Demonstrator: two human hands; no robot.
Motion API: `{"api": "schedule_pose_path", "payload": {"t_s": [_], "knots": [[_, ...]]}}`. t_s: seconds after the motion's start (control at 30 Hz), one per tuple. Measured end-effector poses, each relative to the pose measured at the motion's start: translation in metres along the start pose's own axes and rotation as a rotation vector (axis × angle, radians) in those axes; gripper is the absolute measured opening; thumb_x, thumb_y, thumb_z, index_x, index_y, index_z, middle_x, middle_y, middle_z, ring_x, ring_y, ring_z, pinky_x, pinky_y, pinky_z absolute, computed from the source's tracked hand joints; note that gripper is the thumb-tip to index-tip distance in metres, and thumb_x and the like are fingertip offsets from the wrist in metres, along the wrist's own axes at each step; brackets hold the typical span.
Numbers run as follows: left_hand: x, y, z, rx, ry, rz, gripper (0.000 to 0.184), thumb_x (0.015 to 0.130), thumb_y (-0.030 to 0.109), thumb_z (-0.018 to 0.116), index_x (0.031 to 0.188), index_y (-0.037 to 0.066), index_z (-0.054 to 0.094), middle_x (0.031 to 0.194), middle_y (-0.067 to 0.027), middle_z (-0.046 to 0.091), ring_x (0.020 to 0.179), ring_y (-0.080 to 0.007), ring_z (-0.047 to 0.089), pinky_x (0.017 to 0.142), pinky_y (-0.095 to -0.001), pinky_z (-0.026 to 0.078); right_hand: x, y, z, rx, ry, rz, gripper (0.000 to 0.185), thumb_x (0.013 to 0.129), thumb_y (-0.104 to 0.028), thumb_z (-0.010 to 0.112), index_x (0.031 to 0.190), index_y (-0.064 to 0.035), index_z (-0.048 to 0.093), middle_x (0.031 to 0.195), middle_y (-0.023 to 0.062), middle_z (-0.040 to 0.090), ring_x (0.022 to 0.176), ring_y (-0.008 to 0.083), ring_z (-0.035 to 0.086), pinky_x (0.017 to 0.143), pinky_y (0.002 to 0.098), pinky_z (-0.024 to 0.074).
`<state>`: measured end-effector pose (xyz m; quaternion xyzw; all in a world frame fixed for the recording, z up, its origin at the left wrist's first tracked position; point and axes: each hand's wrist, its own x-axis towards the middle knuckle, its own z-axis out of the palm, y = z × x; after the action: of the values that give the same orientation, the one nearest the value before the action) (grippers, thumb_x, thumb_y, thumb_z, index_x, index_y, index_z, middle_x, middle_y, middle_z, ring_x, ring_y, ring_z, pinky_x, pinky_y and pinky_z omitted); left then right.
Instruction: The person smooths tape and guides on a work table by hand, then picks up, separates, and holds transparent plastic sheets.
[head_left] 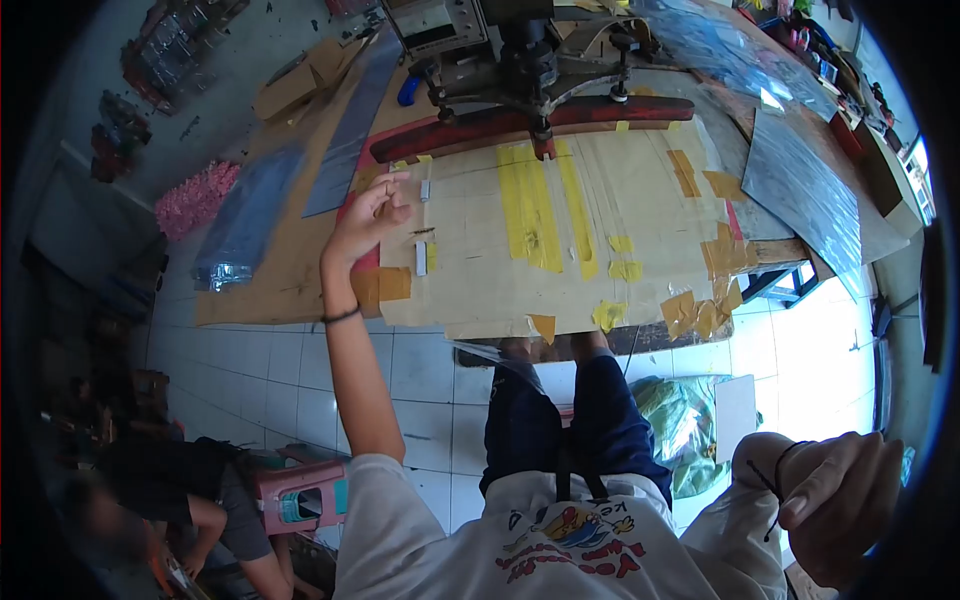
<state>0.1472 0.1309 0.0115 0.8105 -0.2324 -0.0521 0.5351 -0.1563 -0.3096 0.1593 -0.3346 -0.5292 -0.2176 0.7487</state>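
A sheet is laid on the table, before a machine; 2 strips are set near its left edge. Plastic sheeting is placed rightward, a box back left.

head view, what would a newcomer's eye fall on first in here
Probably the long dark red bar under the black machine head at top centre, stretching across the far edge of the beige sheet. Next come the bright yellow tape strips down the middle of that sheet, with the left hand at its left side. The right hand looms large at lower right, close to the camera.
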Motion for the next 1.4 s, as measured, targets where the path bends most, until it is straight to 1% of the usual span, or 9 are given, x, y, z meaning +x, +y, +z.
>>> {"api": "schedule_pose_path", "payload": {"t_s": [0.03, 0.17, 0.3, 0.43, 0.6, 0.73, 0.9, 1.13, 1.4], "knots": [[-0.01, 0.009, 0.014, 0.218, 0.145, 0.085, 0.031, 0.095, 0.02, 0.076, 0.086, 0.005, 0.051, 0.139, -0.0161, 0.059, 0.126, -0.0217, 0.057, 0.103, -0.0344, 0.046, -0.001, 0.0, 0.0, -0.008, -0.004, -0.003, 0.02, 0.109, -0.027, 0.055, 0.099, -0.0095, 0.058, 0.082, 0.0064, 0.058, 0.055, 0.0192, 0.058, 0.081, 0.0632, 0.0608], [-0.059, 0.065, 0.093, 0.304, 0.277, 0.152, 0.024, 0.094, 0.024, 0.076, 0.099, 0.004, 0.063, 0.131, -0.0146, 0.067, 0.127, -0.0294, 0.061, 0.11, -0.0392, 0.045, -0.009, 0.011, -0.007, -0.029, 0.006, 0.007, 0.027, 0.109, -0.026, 0.053, 0.091, -0.0079, 0.061, 0.073, 0.0051, 0.059, 0.052, 0.0187, 0.058, 0.079, 0.0594, 0.0618], [-0.081, 0.08, 0.15, 0.554, 0.202, 0.155, 0.049, 0.091, 0.025, 0.078, 0.133, 0.004, 0.063, 0.145, -0.0135, 0.06, 0.136, -0.0353, 0.055, 0.116, -0.0446, 0.042, -0.027, 0.03, -0.02, -0.075, 0.018, 0.062, 0.035, 0.11, -0.025, 0.052, 0.083, -0.0063, 0.064, 0.064, 0.0037, 0.06, 0.049, 0.0182, 0.059, 0.076, 0.0556, 0.0627], [-0.087, 0.07, 0.163, 0.709, 0.164, 0.151, 0.079, 0.091, 0.05, 0.075, 0.149, 0.002, 0.053, 0.156, -0.0164, 0.051, 0.148, -0.0339, 0.043, 0.126, -0.0508, 0.028, -0.077, 0.067, -0.025, -0.218, 0.087, 0.285, 0.044, 0.111, -0.024, 0.05, 0.074, -0.0048, 0.066, 0.056, 0.0024, 0.061, 0.046, 0.0177, 0.06, 0.074, 0.0518, 0.0637], [-0.087, 0.067, 0.166, 0.753, 0.155, 0.18, 0.084, 0.085, 0.04, 0.083, 0.151, 0.002, 0.049, 0.159, -0.0144, 0.048, 0.15, -0.0328, 0.04, 0.127, -0.0533, 0.026, -0.179, 0.103, -0.012, -0.3, 0.274, 0.748, 0.048, 0.112, -0.032, 0.048, 0.08, -0.0006, 0.064, 0.068, 0.0081, 0.066, 0.06, 0.0159, 0.063, 0.068, 0.0378, 0.0584], [-0.088, 0.062, 0.165, 0.75, 0.158, 0.195, 0.084, 0.085, 0.041, 0.082, 0.151, 0.001, 0.049, 0.159, -0.0137, 0.048, 0.151, -0.0322, 0.039, 0.126, -0.0534, 0.027, -0.233, 0.109, 0.014, -0.255, 0.354, 1.332, 0.044, 0.114, -0.03, 0.048, 0.093, 0.0018, 0.069, 0.067, 0.0004, 0.057, 0.061, 0.0072, 0.05, 0.059, 0.0257, 0.0438], [-0.088, 0.061, 0.166, 0.758, 0.167, 0.217, 0.083, 0.086, 0.042, 0.081, 0.151, 0.001, 0.049, 0.16, -0.0132, 0.047, 0.151, -0.0318, 0.039, 0.125, -0.0535, 0.028, -0.227, 0.103, 0.004, -0.32, 0.193, 1.387, 0.038, 0.113, -0.025, 0.049, 0.095, 0.0015, 0.07, 0.068, 0.0013, 0.059, 0.065, 0.0077, 0.056, 0.062, 0.0262, 0.0468], [-0.087, 0.063, 0.165, 0.716, 0.183, 0.196, 0.068, 0.095, 0.036, 0.074, 0.147, -0.002, 0.053, 0.158, -0.0155, 0.049, 0.15, -0.0339, 0.04, 0.125, -0.05, 0.03, -0.118, 0.146, -0.042, -0.789, -0.033, 0.978, 0.024, 0.104, -0.014, 0.059, 0.092, 0.0014, 0.071, 0.077, 0.0142, 0.066, 0.068, 0.0255, 0.066, 0.067, 0.0353, 0.0514], [-0.088, 0.063, 0.178, 0.736, 0.393, 0.1, 0.05, 0.103, 0.02, 0.062, 0.145, -0.006, 0.053, 0.155, -0.0212, 0.05, 0.147, -0.0385, 0.043, 0.122, -0.0464, 0.035, -0.095, 0.265, -0.084, -1.417, -0.525, 0.451, 0.033, 0.103, -0.027, 0.059, 0.129, -0.0082, 0.069, 0.14, 0.0167, 0.064, 0.133, 0.0347, 0.058, 0.114, 0.0487, 0.0418]]}}
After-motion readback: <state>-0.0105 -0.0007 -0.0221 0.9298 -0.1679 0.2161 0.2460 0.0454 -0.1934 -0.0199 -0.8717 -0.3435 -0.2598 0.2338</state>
